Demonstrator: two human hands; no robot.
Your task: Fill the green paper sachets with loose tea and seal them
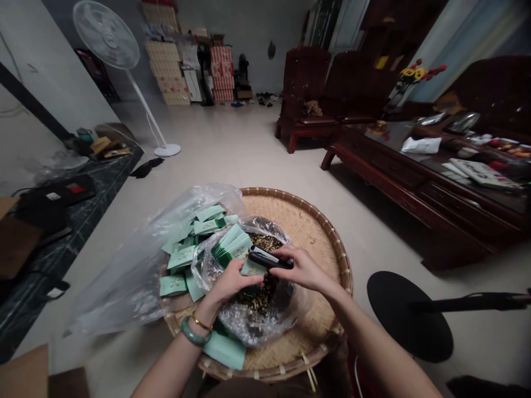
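My right hand (pixel 305 268) is closed around a black stapler (pixel 262 257), which points left over a small light-green packet (pixel 251 268). That packet is pinched between the thumb and fingers of my left hand (pixel 232 282), at the stapler's jaws. Below both hands lies an open clear plastic bag (pixel 265 330) holding dark and pale dried bits (pixel 258 302). A fan of green packets (pixel 233 242) rests at the bag's far left side. More filled-looking green packets (pixel 181 256) are heaped to the left, and flat green ones (pixel 226 349) lie near the front rim.
Everything sits on a round woven bamboo tray (pixel 317 218), with a large clear plastic sheet (pixel 124 282) hanging over its left edge. A black round stand base (pixel 409 315) is at right. Beyond are a dark wooden table (pixel 381 171), chairs (pixel 305 83) and a white fan (pixel 108 38).
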